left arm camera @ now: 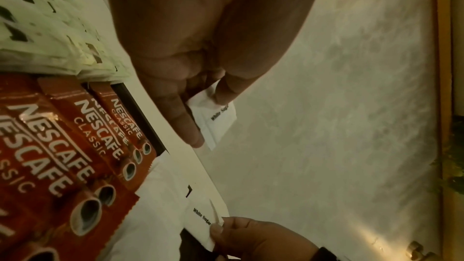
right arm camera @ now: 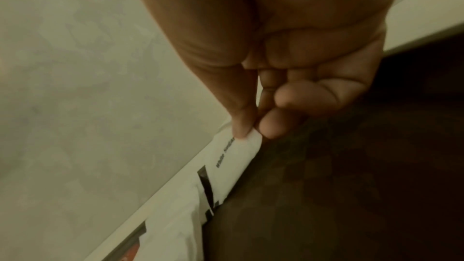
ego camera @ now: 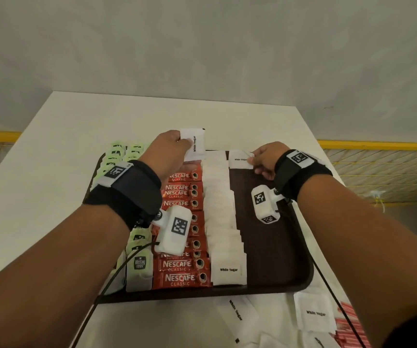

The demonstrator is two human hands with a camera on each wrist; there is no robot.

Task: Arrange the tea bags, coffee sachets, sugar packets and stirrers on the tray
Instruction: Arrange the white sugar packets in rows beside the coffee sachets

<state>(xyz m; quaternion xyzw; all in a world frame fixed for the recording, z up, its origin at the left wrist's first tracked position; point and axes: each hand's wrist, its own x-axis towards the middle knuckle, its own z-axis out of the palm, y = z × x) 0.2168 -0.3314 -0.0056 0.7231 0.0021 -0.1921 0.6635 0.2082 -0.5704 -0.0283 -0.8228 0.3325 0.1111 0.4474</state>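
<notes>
Two white sugar packets in play. Left hand [ego camera: 167, 151] pinches one packet [ego camera: 194, 144] upright above the tray's [ego camera: 277, 247] 12 o'clock rim. Right hand [ego camera: 267, 159] pinches a second packet [ego camera: 240, 159] at the tray's 1 o'clock corner, beside the sugar column [ego camera: 221, 209]. Nescafe sachets [ego camera: 182, 272] and tea bags [ego camera: 138, 262] lie toward 9 o'clock. Loose packets [ego camera: 314, 312] on counter [ego camera: 51, 197], 5 o'clock.

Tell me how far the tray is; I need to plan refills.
Done: tea bags, coffee sachets and one sugar column on the tray. In hand: both hands pinch sugar packets. Left: loose sugar packets; no stirrers visible.
</notes>
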